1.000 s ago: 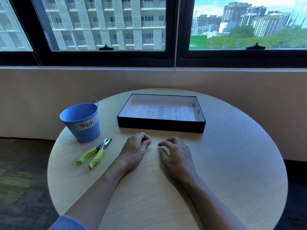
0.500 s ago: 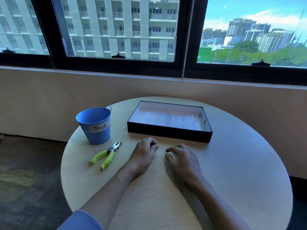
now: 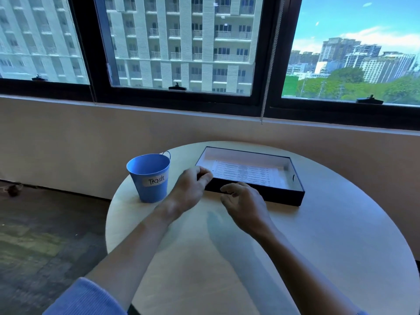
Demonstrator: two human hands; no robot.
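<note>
Tray (image 3: 254, 194) corner by L hand (image 3: 189, 189), R hand (image 3: 244, 204) mid-edge

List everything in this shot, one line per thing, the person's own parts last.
table: one, light wood, round, below the windows
bucket: one, blue, white label reading "Trash", at the table's left edge
tray: one, black, shallow, on the far middle of the table
printed sheet: one, white, flat inside the tray
windows: three panes, black frames, in the far wall
bead chain: one, silvery, hanging between the middle and right panes
sleeve: one, light blue, on the left arm at the bottom edge
left hand: one, fingers curled at the tray's near left corner, contact unclear
right hand: one, fingers loosely curled, at the tray's near wall, holding nothing
</note>
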